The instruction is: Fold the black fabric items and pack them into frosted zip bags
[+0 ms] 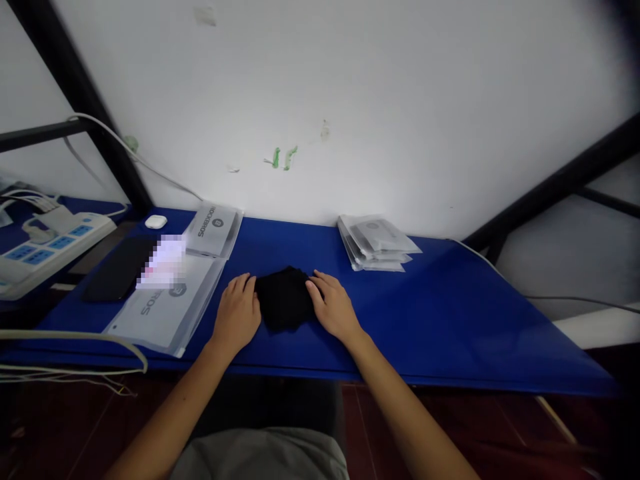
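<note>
A small folded black cloth (285,299) lies on the blue table top (440,320), near its front edge. My left hand (239,313) rests flat beside the cloth's left side, fingers stretched out and touching its edge. My right hand (334,305) lies flat at the cloth's right side, fingertips on its edge. Neither hand grips anything.
Clear printed bags (170,303) lie left of my hands, with another stack (214,230) behind them. A pile of packed bags (377,241) sits at the back right. A black pad (117,268), a white earbud case (155,221) and a power strip (47,248) are at far left.
</note>
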`<state>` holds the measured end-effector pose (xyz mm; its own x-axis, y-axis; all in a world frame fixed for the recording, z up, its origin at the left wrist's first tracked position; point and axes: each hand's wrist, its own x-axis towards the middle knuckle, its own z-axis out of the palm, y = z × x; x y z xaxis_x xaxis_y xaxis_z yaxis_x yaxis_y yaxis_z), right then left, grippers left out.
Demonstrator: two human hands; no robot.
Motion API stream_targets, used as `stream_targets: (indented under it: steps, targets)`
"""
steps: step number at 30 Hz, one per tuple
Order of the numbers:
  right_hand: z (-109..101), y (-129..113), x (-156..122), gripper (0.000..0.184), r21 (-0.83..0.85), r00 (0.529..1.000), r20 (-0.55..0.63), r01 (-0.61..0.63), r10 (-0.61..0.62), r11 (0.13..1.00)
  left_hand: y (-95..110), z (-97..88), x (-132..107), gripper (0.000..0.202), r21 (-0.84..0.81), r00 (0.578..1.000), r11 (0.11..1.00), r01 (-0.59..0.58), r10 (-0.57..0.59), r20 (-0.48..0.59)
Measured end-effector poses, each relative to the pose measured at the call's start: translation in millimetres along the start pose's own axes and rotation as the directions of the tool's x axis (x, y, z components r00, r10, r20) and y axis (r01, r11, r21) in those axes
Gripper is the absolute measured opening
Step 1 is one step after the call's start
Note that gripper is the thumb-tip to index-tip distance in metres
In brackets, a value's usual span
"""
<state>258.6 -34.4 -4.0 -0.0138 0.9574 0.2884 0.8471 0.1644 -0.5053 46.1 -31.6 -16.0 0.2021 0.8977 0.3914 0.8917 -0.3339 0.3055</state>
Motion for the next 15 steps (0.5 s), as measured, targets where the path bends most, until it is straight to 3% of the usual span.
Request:
stream_targets:
  steps: [7, 15]
  targets:
    - [1.4, 3.5, -2.5, 0.044, 0.003, 1.0, 0.002, 0.012, -0.012, 1.0, 1.4, -2.8, -2.2, 0.038, 0.002, 1.0, 1.0, 0.009, -0.009, -0.013]
    - [-5.4, -1.4, -3.3, 0.036, 0.156, 0.994, -0.088, 0.083, -0.07, 0.984, 0.0, -2.4, -3.2, 0.037, -0.001, 1.0, 1.0, 0.008, -0.008, 0.001]
